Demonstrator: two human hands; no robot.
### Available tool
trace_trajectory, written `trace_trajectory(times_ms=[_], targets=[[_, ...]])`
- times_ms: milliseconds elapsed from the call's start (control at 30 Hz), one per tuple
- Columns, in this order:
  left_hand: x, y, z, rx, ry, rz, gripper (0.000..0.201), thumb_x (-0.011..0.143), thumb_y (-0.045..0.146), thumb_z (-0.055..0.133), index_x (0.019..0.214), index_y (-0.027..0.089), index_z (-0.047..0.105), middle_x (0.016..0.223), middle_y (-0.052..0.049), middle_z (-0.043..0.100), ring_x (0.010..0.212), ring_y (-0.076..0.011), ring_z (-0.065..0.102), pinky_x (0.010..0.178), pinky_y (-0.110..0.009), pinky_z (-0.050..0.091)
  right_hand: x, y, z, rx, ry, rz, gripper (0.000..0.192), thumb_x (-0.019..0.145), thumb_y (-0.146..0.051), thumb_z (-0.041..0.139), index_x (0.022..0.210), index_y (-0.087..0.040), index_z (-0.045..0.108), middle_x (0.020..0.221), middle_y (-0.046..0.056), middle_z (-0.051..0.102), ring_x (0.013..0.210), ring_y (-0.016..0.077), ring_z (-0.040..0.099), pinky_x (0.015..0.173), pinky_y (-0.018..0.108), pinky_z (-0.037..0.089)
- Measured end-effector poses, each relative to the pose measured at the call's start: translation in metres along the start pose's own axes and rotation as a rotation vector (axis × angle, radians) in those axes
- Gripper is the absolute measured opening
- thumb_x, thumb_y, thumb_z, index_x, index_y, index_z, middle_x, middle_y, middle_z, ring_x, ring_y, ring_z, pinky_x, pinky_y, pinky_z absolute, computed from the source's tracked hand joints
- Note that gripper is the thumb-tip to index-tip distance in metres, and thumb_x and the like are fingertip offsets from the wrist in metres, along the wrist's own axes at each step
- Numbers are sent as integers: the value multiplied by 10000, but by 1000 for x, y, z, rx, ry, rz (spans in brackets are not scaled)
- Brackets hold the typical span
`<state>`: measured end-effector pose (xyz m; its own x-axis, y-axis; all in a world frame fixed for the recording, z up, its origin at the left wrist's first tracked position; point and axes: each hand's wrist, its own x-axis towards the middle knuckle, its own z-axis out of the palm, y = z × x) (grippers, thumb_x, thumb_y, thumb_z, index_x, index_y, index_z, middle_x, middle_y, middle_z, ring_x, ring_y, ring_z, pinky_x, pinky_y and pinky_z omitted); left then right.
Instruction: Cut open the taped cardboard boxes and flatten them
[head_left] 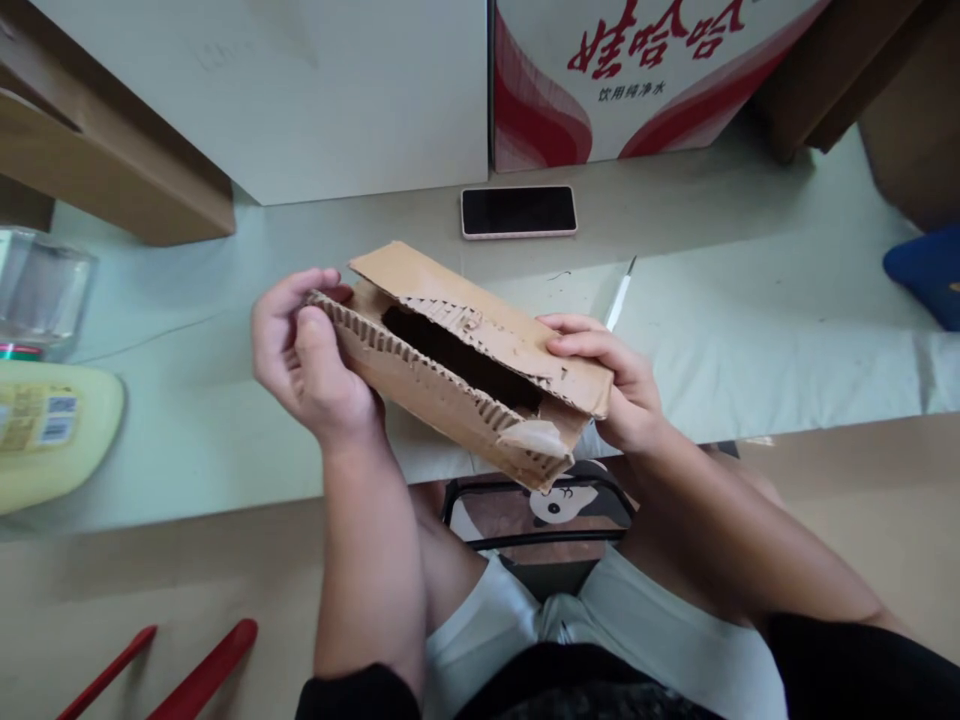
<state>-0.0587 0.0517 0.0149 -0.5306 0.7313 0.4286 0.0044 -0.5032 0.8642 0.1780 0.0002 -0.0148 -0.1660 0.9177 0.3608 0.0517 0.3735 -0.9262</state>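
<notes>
A small brown cardboard box point(420, 385) is held up over the table's front edge, tilted down to the right. Its two long top flaps are torn along their edges, and a dark gap runs between them. My left hand point(307, 350) grips the box's left end, thumb on the near flap and fingers behind. At the right end, my right hand point(615, 375) is closed round the corner, with fingers on the far flap. A piece of whitish tape point(536, 437) clings to the near right corner. The box's inside is too dark to make out.
On the pale green tablecloth point(750, 330) lie a black-screened phone point(517, 211) and a thin pointed white tool point(621, 297). A yellow bottle point(67, 430) and a clear bottle point(41, 285) lie at left. Large boxes line the back, one a red-and-white carton point(630, 90).
</notes>
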Motion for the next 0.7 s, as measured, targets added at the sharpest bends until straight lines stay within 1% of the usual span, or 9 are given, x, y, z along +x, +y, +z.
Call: trace_trajectory(times_ms=[100, 167, 233, 300, 333, 433, 500, 600, 700], targets=[[-1, 3, 1, 3, 7, -26, 202, 895, 105, 559, 916, 170, 750, 904, -18, 744, 831, -125, 676, 869, -287, 542, 0, 3, -2, 27, -11, -22, 256, 969, -455, 582, 1172, -394, 726, 1322, 37, 675, 1278, 248, 642, 1088, 514, 553], [-1, 3, 0, 36, 0, -25, 174, 884, 112, 592, 927, 186, 743, 931, -8, 738, 843, -120, 674, 880, -282, 547, 1, 4, -5, 21, -55, -47, 292, 926, -446, 648, 1209, -406, 710, 1348, 35, 659, 1298, 257, 631, 1101, 517, 543], [-1, 1, -3, 57, -40, -23, 157, 882, 119, 635, 959, 205, 741, 979, 1, 734, 880, -114, 675, 912, -273, 547, 1, 5, -9, 16, -119, -78, 425, 867, -564, 687, 1257, -396, 693, 1384, 48, 636, 1327, 291, 608, 1116, 543, 525], [0, -1, -5, 55, -99, -27, 167, 888, 134, 674, 1007, 220, 753, 1025, 0, 733, 906, -116, 676, 937, -279, 546, 1, 4, -12, 26, -152, -92, 502, 854, -663, 648, 1272, -389, 693, 1406, 50, 618, 1336, 306, 595, 1119, 552, 514], [0, -2, -7, 65, -130, -21, 173, 888, 141, 686, 1017, 225, 766, 1050, -5, 733, 940, -125, 678, 960, -292, 545, 0, 4, -12, 29, -147, -89, 469, 877, -650, 628, 1264, -394, 699, 1407, 44, 617, 1331, 298, 597, 1112, 542, 518], [1, -3, -11, 192, -218, 26, 201, 901, 147, 671, 1006, 249, 810, 1136, -15, 733, 1122, -159, 656, 1094, -344, 502, -1, -1, -10, -1, -108, -62, 276, 941, -449, 627, 1195, -406, 726, 1387, 19, 633, 1304, 259, 617, 1093, 505, 531], [3, -3, -14, 299, -278, 65, 250, 891, 116, 643, 996, 252, 825, 1157, -20, 740, 1176, -163, 641, 1137, -354, 478, 0, -3, -9, -29, -99, -61, 225, 940, -394, 636, 1137, -384, 745, 1373, 21, 643, 1293, 255, 626, 1096, 507, 531], [8, -4, -16, 412, -337, 134, 337, 801, 50, 613, 993, 220, 833, 1099, -30, 770, 1085, -166, 697, 1042, -347, 544, 2, -6, -10, -81, -100, -115, 206, 944, -379, 623, 1095, -338, 757, 1354, 42, 648, 1265, 256, 642, 1067, 497, 550], [11, -5, -16, 497, -341, 172, 367, 753, 41, 588, 973, 200, 834, 1062, -32, 786, 1030, -167, 730, 985, -343, 583, 3, -11, -11, -158, -101, -196, 270, 946, -436, 601, 1109, -285, 754, 1324, 80, 649, 1217, 264, 656, 1014, 469, 570]])
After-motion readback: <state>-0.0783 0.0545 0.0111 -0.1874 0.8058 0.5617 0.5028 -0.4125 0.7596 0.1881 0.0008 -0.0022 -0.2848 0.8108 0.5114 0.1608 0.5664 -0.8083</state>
